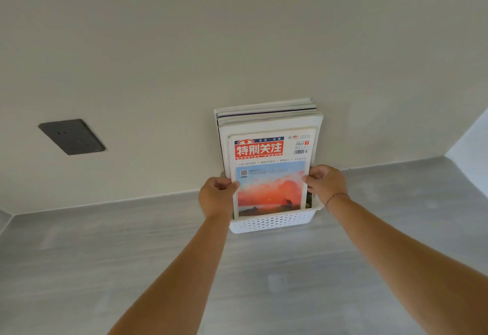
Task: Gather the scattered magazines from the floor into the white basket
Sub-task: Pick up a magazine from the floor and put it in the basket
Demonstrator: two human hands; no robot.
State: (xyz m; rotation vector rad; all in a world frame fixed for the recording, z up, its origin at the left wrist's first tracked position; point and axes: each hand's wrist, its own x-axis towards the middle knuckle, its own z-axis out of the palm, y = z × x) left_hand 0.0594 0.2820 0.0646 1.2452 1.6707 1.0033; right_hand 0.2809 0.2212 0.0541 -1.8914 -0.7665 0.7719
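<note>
The thin red-sunset paper magazine (269, 176) stands upright between the hands, in the white perforated plastic basket (272, 222) just below them. The left hand (216, 194) and right hand (326, 182) pinch its side edges. It looks light, floppy and slick, so gripping both edges suits it.

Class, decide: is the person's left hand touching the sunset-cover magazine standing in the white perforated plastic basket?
Touching. The head view shows the left hand pinching the left edge of the sunset-cover magazine.
</note>
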